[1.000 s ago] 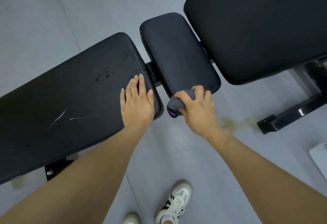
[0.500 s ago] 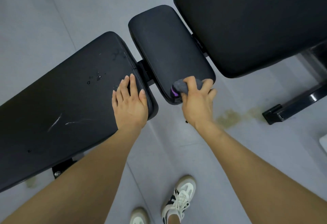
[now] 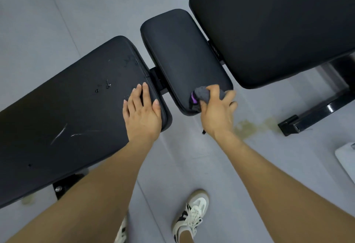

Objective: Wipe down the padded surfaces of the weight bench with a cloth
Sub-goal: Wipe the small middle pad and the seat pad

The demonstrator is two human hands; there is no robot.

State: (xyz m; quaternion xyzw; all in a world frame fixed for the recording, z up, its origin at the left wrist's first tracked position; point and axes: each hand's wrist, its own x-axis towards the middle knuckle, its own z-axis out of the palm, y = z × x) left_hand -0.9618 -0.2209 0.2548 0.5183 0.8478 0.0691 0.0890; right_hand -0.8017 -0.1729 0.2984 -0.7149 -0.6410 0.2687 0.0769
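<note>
Black pads: three, namely long pad (image 3: 63,119), small middle pad (image 3: 182,56), large pad (image 3: 272,25). Cloth (image 3: 203,94): one, grey. Hands: two, left hand (image 3: 143,115), right hand (image 3: 218,114). Shoes: two, right shoe (image 3: 192,216), left shoe (image 3: 122,232).

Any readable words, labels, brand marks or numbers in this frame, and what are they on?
None readable.
Long black bench pad: only scuffs, no print.
Small black middle pad, large black pad: blank.
Grey cloth with purple trim: no legible label.
White-and-black sneaker: stripes, no legible brand.
</note>
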